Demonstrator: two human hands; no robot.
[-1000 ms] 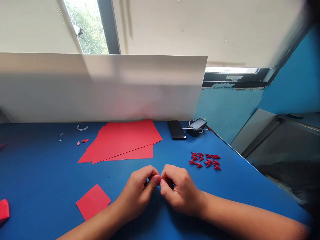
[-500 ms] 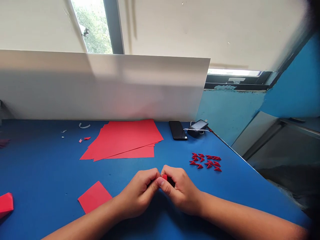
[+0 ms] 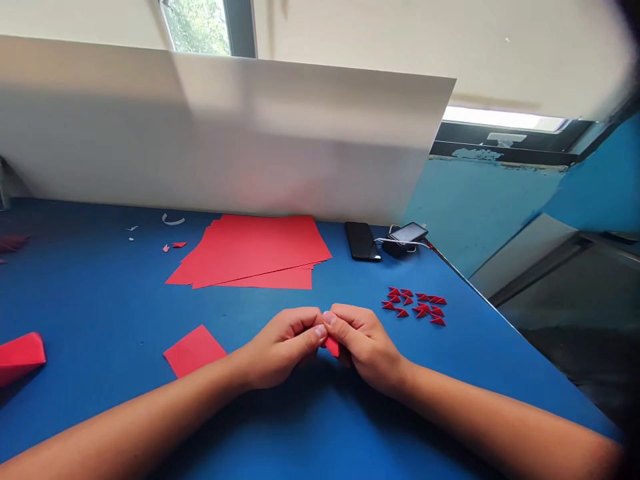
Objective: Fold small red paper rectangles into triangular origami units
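Between my two hands is a small folded piece of red paper (image 3: 332, 346), mostly covered by the fingers. My left hand (image 3: 286, 348) pinches it from the left, thumb on top. From the other side my right hand (image 3: 369, 347) grips it, its thumb meeting the left thumb. A red paper square (image 3: 194, 350) lies flat beyond my left forearm, partly covered by it. Several small folded red triangles (image 3: 423, 309) rest in a group beyond my right hand.
Large red sheets (image 3: 260, 250) are stacked at the back of the blue table (image 3: 110, 293). Right of them lie a black phone (image 3: 363, 241) and a device with a white cable (image 3: 407, 233). Paper scraps (image 3: 179, 245) lie back left; a folded red piece (image 3: 23, 357) sits far left.
The camera view has tilted down, so the table things sit higher. My thumbs have shifted on the folded red paper, and its lower tip now shows below them.
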